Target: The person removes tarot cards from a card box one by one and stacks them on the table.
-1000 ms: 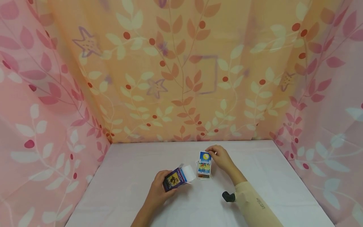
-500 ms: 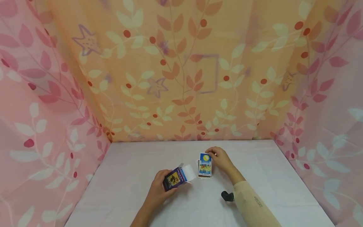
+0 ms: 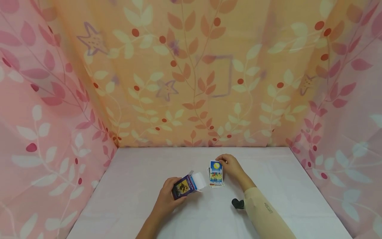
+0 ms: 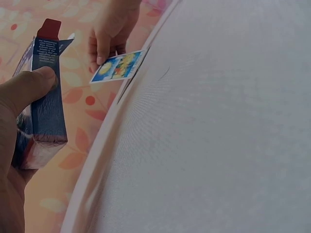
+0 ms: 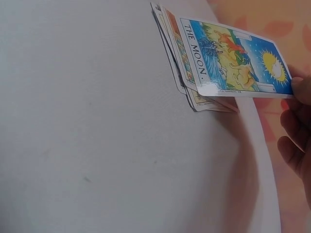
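My left hand (image 3: 167, 197) grips a dark blue and purple tarot card box (image 3: 182, 188), tilted, with its white end flap folded out to the right. In the left wrist view the thumb presses on the narrow printed side of the box (image 4: 48, 97). At the top corner of a tarot card (image 3: 216, 174) my right hand (image 3: 234, 167) pinches with thumb and fingers. That card reads "THE MOON" in the right wrist view, with a yellow sun-like moon face. Beneath it lies a loosely squared pile of cards (image 5: 206, 104), mostly covered.
A white-covered table (image 3: 134, 172) bears everything. Patterned orange cloth (image 3: 191, 99) hangs at its back edge, and pink leafy cloth (image 3: 38, 132) rises along both sides. A small black object (image 3: 237, 203) sticks out at the right sleeve (image 3: 265, 212).
The Moon card has come slightly nearer to me over the pile, along with the right hand. My left hand keeps the box in nearly the same place. The head view has shifted a little.
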`<act>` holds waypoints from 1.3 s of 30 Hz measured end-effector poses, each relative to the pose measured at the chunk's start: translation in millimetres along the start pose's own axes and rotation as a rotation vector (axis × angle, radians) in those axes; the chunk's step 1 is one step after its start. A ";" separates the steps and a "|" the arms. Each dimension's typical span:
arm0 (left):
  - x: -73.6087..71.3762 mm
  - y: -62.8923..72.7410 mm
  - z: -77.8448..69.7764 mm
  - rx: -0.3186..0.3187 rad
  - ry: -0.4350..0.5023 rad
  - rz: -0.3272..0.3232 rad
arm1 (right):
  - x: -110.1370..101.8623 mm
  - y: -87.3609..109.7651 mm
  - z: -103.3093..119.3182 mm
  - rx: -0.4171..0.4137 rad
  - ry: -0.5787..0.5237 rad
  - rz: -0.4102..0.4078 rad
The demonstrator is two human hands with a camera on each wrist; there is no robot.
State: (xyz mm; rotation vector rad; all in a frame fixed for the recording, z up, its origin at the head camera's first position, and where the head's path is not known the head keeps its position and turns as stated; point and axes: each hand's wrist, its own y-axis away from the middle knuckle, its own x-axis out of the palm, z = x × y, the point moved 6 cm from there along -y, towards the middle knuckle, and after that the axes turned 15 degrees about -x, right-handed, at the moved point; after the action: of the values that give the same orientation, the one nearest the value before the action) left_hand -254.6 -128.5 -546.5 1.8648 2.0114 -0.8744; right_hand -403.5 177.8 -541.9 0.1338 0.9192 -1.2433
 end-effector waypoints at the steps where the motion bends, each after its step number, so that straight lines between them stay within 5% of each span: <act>1: 0.0 0.2 0.2 -0.002 -0.002 0.001 | 0.1 -0.6 -0.8 0.001 0.000 0.001; 24: -0.6 0.1 1.0 -0.043 -0.008 0.030 | 21.5 2.4 -28.4 0.105 -0.089 0.066; 39: -0.4 -0.2 2.2 -0.025 0.003 0.030 | 26.4 0.8 -27.1 0.082 0.000 0.098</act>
State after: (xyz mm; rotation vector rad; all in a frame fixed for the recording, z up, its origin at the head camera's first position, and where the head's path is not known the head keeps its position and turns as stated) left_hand -255.2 -130.1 -548.0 1.8788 1.9815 -0.8355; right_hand -416.4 173.2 -577.2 0.2410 0.8523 -1.1902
